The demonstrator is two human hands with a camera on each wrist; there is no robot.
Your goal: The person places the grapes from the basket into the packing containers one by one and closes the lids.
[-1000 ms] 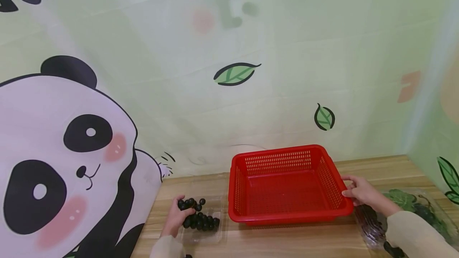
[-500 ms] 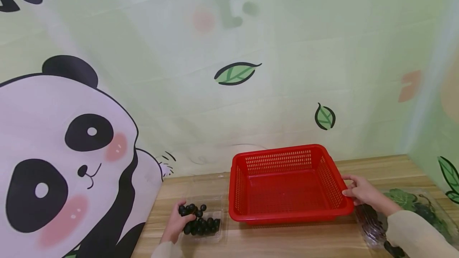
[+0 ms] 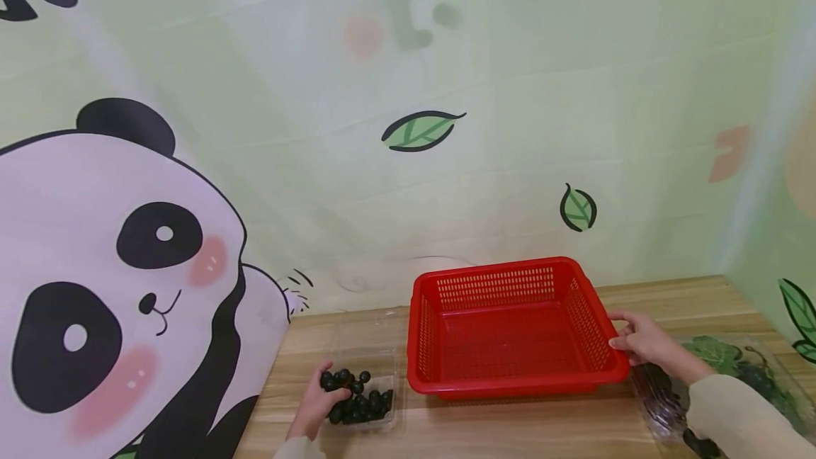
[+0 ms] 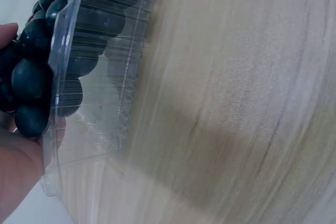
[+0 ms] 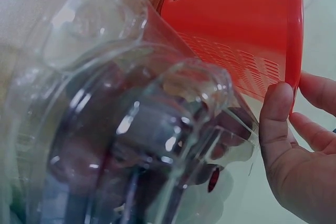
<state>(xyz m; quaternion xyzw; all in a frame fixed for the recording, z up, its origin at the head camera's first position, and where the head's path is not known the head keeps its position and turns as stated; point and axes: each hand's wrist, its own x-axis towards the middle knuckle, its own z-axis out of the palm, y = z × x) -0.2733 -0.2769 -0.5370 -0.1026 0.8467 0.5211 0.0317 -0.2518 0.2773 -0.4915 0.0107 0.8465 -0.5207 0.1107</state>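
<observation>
The left hand (image 3: 316, 402) has its fingers curled around a bunch of dark round grapes (image 3: 354, 398), which lies in a clear plastic tray (image 3: 382, 422) on the wooden counter (image 3: 510, 423). The red perforated plastic basket (image 3: 510, 324) stands just to the right of the bunch, nearer to the right hand (image 3: 640, 346), which grips its right rim.

1. Basket (image 3: 510, 331): bright red, with a grid of small holes.
2. Grapes (image 3: 357, 399): dark blue-black, in a clear tray (image 3: 382, 425).
3. Table (image 3: 510, 431): pale wood grain.
4. Backdrop (image 3: 510, 91): light green with green leaves; black-and-white panda, pink cheeks, at 9 o'clock.
5. Sleeve (image 3: 739, 420): beige.
</observation>
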